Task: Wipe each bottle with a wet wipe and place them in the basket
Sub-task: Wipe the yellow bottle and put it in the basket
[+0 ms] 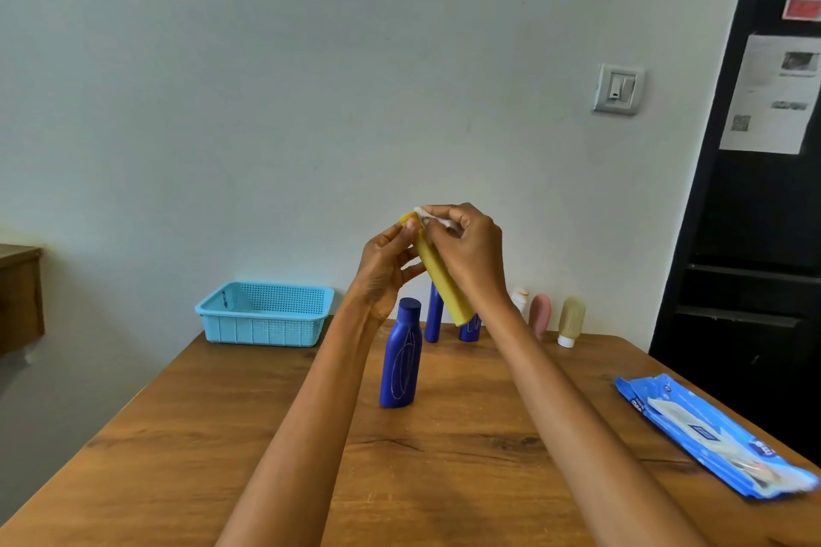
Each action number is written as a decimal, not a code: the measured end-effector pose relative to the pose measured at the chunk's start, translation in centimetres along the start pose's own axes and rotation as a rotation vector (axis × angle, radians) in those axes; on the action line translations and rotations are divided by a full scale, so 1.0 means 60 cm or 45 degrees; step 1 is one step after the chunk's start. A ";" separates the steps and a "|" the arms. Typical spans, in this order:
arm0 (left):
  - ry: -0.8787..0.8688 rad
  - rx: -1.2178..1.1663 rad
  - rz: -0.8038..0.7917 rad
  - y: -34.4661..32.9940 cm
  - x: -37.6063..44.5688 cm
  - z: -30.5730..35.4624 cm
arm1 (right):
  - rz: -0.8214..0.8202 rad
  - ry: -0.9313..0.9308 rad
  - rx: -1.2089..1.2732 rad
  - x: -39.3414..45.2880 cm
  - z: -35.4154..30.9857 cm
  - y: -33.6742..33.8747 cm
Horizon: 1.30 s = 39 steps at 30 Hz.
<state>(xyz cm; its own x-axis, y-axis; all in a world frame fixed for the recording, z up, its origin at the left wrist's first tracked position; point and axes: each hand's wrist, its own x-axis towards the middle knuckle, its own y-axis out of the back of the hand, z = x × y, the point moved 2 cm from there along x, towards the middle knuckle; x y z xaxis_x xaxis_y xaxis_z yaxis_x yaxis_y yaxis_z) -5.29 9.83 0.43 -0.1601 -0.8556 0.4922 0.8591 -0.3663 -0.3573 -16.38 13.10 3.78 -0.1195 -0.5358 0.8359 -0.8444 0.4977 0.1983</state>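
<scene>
From where I sit, the blue basket (265, 314) waits at the far left corner of the table (222, 435), its open mouth up and nothing visible inside it; I judge its mesh walls light and a little springy, so a bottle should be lowered in, not dropped; moving right, the left hand (385, 269) is curled round the upper part of the yellow bottle (440, 275), thumb near the cap end, holding it in the air above the table; the bottle looks to me like a slim, stiff plastic tube, light enough for one hand, and likely to turn slick once damp, so I would keep the grip on the mid-body where the sides are straight; its long axis runs on a slant, the upper end up and to the left, the lower end down and to the right; just beside it the right hand (473, 253) pinches a white wet wipe (433, 218) against the upper end, so both hands are clamped, close together, on bottle and wipe; below stand three blue bottles (400, 358), the nearest one upright and well forward, two behind it partly hidden by the yellow bottle; further right, against the wall, small bottles in white, pink (540, 315) and beige (571, 321) stand with long axes vertical; at the far right edge lies the flat blue wipes pack (711, 435), soft and floppy by the look of it.
</scene>
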 end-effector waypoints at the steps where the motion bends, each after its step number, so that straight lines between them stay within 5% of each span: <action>1: -0.003 -0.001 0.019 0.002 0.000 0.001 | -0.019 0.057 -0.015 -0.006 -0.006 0.000; 8: 0.038 0.022 0.171 -0.002 0.002 0.018 | -0.200 0.266 -0.329 -0.038 0.001 0.012; 14: 0.071 0.172 0.159 -0.018 0.001 0.017 | -0.062 0.152 -0.349 -0.040 0.012 0.026; 20: 0.051 0.250 0.076 -0.003 0.005 0.028 | -0.031 -0.502 0.524 -0.030 0.039 0.046; 24: 0.062 0.261 0.004 -0.006 -0.001 0.022 | -0.127 -0.738 0.865 -0.040 0.045 0.040; 30: 0.060 0.001 -0.173 0.007 -0.003 0.014 | -0.412 -0.696 0.932 -0.038 0.044 0.040; 39: -0.083 0.025 -0.246 0.025 -0.004 0.029 | -0.342 -0.500 0.741 -0.035 0.031 0.028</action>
<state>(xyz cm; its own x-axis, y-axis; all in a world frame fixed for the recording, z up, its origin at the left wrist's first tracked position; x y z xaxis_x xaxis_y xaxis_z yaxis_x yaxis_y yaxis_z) -3.11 10.10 1.17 -0.2916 -0.7446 0.6005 0.8250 -0.5135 -0.2361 -18.53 13.82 1.40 0.0443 -0.8462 0.5310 -0.9974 -0.0673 -0.0241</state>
